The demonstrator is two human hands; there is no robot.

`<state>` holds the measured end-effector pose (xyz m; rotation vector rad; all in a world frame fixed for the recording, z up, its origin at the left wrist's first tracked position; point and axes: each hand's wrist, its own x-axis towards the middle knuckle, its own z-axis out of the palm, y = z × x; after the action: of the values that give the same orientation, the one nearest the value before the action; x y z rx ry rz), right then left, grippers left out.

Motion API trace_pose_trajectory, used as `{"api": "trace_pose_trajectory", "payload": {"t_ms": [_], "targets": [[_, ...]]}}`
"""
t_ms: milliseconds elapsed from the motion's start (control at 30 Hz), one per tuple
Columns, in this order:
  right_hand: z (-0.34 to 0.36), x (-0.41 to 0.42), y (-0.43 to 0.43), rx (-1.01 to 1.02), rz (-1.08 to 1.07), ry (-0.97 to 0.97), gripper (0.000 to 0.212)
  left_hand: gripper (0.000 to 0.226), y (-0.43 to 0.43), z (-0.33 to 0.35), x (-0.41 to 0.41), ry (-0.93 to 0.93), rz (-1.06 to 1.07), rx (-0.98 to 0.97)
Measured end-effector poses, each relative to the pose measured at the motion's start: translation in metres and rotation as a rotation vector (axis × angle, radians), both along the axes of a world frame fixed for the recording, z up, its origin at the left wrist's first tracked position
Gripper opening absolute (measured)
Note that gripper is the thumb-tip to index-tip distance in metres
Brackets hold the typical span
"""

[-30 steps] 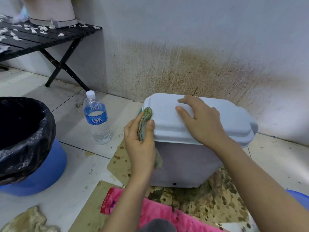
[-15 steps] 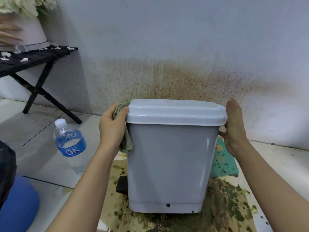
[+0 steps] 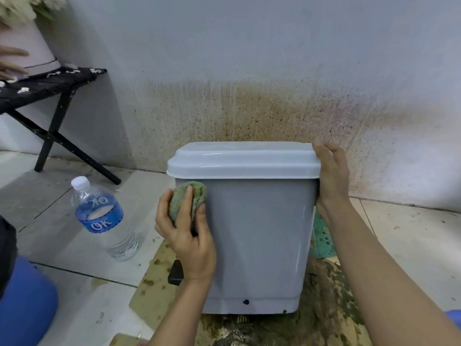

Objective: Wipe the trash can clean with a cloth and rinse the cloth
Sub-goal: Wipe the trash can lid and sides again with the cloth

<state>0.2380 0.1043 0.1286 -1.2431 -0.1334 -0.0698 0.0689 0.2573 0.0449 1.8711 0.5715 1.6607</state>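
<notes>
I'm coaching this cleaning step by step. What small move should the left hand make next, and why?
Probably drag the cloth down the front of the trash can: the left hand presses it just under the lid, while the right hand steadies the far side.

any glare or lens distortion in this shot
Head view: soft even light; thin glare streaks on the trash can and its lid; wide-angle stretch makes the water bottle lean; the black table at far left looks blurred.
</notes>
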Motion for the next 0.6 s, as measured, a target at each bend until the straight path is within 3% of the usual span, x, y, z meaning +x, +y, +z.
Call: {"api": "trace_pose_trajectory", "payload": {"t_ms": [200,433,533,600], "targets": [[-0.003,-0.003,-0.006,-0.055,0.064,-0.06,0.014,0.029,-0.003,-0.008,0.023,0.161,0.197,0.12],[-0.002,0.001,-0.014,-0.127,0.071,-0.124,0.019,0.04,-0.089,0.01,0.078,0.269,-0.025,0.635],[-0.002,0.001,-0.017,-0.131,0.07,-0.098,0.022,0.045,-0.086,0.016,0.077,0.306,-0.077,0.647],[-0.003,0.001,-0.016,-0.083,0.08,-0.074,0.025,0.044,-0.06,0.011,0.056,0.298,-0.045,0.543]]}}
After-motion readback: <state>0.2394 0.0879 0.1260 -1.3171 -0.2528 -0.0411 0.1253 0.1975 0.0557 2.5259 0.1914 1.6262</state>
